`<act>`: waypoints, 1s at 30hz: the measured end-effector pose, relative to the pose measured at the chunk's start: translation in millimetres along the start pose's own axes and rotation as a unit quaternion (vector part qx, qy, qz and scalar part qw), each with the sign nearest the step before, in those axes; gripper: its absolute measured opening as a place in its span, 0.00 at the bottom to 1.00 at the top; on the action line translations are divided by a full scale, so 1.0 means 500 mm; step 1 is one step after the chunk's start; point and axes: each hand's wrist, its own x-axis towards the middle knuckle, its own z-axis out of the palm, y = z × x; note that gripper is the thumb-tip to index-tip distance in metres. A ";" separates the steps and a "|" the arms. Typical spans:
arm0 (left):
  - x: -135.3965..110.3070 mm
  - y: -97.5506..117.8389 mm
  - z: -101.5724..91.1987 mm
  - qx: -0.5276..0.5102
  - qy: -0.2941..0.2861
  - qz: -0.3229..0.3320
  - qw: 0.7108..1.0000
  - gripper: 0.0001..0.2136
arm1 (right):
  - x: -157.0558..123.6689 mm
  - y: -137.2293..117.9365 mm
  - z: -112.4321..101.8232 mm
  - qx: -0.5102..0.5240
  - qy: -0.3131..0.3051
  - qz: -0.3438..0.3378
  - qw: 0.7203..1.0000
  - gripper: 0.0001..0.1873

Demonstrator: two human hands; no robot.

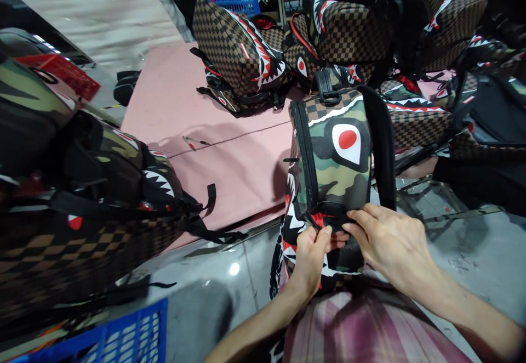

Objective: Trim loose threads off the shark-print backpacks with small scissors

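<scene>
A camouflage backpack (335,171) with a shark-mouth print and a red-and-white eye stands upright on my lap, its checkered top and black handle pointing away from me. My left hand (310,256) pinches the near lower edge of the bag, by the black zipper line. My right hand (390,242) lies beside it on the same edge, fingertips touching the fabric close to the left fingers. A black shoulder strap (384,149) runs down the bag's right side.
A pink table (213,149) carries several brown checkered shark-print backpacks (242,50) at the back. More bags (82,204) pile up at my left. A blue crate (123,335) sits at the lower left, another blue crate (236,0) at the back. Grey floor lies below.
</scene>
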 end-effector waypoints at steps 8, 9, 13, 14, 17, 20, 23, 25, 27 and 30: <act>0.001 -0.007 -0.004 -0.005 -0.009 -0.002 1.000 0.14 | 0.011 -0.012 -0.004 -0.014 -0.033 0.022 0.999 0.12; 0.002 -0.008 -0.004 -0.003 -0.009 -0.002 1.000 0.15 | 0.013 -0.012 -0.004 -0.013 -0.037 0.020 0.999 0.13; 0.003 -0.009 -0.006 0.003 -0.014 -0.003 1.000 0.16 | 0.016 -0.013 -0.005 -0.011 -0.044 0.008 0.999 0.13; 0.002 -0.009 -0.006 0.003 -0.016 -0.004 1.000 0.16 | 0.016 -0.013 -0.005 -0.013 -0.043 0.007 0.999 0.13; 0.001 -0.008 -0.005 0.002 -0.009 -0.004 1.000 0.15 | 0.015 -0.013 -0.003 -0.017 -0.043 -0.001 0.999 0.12; 0.000 -0.007 -0.004 0.003 0.005 -0.004 1.000 0.16 | 0.016 -0.013 -0.004 -0.012 -0.053 -0.011 0.998 0.12; -0.001 -0.008 -0.003 0.002 0.001 -0.003 1.000 0.16 | 0.018 -0.012 -0.007 -0.006 -0.064 0.000 0.998 0.12; -0.001 -0.008 -0.004 0.002 -0.008 0.000 1.000 0.16 | 0.020 -0.011 -0.008 -0.008 -0.064 0.014 0.998 0.12; -0.002 -0.009 -0.004 0.003 -0.013 0.005 1.000 0.15 | 0.020 -0.009 -0.009 -0.011 -0.061 0.019 0.998 0.12; -0.002 -0.009 -0.004 0.009 -0.009 0.009 1.000 0.15 | 0.017 -0.006 -0.010 -0.009 -0.059 0.011 0.998 0.13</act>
